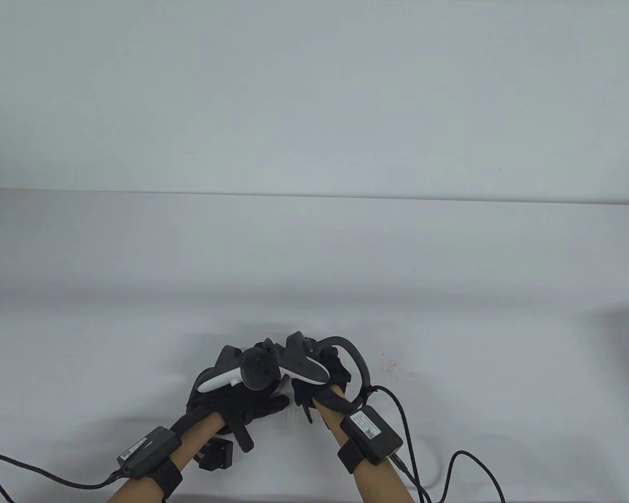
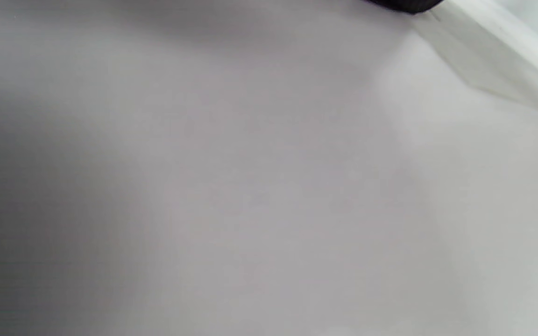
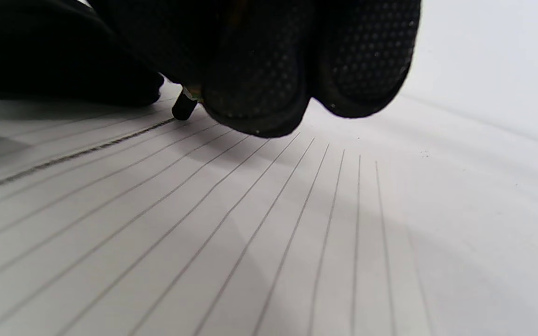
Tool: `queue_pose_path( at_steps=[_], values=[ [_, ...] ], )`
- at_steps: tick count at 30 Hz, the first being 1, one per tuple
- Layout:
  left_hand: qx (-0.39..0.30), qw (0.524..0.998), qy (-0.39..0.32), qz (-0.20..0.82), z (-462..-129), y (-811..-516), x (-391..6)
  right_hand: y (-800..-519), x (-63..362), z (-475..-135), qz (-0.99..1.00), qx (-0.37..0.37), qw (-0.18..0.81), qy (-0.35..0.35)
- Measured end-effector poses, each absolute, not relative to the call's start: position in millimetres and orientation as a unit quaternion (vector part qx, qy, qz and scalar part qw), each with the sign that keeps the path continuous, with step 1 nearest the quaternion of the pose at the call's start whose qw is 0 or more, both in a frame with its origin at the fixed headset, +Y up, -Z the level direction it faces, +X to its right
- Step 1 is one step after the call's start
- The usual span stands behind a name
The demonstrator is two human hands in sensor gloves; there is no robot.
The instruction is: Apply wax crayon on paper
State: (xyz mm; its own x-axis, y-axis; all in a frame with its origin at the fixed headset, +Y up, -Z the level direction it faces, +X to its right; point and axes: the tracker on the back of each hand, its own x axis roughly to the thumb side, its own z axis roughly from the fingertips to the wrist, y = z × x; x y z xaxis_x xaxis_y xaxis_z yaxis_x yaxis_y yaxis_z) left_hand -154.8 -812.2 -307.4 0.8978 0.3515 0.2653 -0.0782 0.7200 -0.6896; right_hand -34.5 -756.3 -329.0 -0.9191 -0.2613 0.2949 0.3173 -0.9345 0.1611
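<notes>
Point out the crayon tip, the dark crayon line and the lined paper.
crayon tip [image 3: 184, 107]: right wrist view, its dark end.
crayon line [image 3: 70, 157]: right wrist view, mid-stroke.
lined paper [image 3: 231, 242]: right wrist view, bare ruled area.

Soft even light, blurred left wrist view

A plain white table [image 1: 314, 272] runs the whole width of the room, its far edge a straight line against a bare, pale grey-white wall [image 1: 314, 94]. Soft, even light falls from above, leaving a dim shadow at the right end of the tabletop.
</notes>
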Motion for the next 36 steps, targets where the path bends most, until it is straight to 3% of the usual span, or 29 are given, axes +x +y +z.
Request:
queue_pose_path(
  at_steps=[15, 27, 29, 32, 36],
  values=[
    [-0.350, 0.910, -0.194, 0.108, -307.5, -811.1, -153.8, -741.1, 5.6, -325.3, -0.971, -0.078, 0.177, -0.138],
    [-0.356, 0.908, -0.195, 0.106, -308.7, -808.7, -152.4, -734.7, 47.8, -321.6, -0.986, -0.052, 0.090, -0.132],
    [-0.367, 0.905, -0.197, 0.085, -311.9, -800.5, -147.0, -736.1, 53.0, -322.2, -0.987, -0.059, 0.076, -0.131],
    [-0.304, 0.928, -0.203, 0.074, -314.4, -788.9, -129.3, -737.6, 57.9, -324.1, -0.987, -0.060, 0.057, -0.137],
    [-0.296, 0.922, -0.225, 0.109, -317.3, -792.8, -96.6, -739.4, 59.2, -324.6, -0.988, -0.065, 0.054, -0.132]
  ],
)
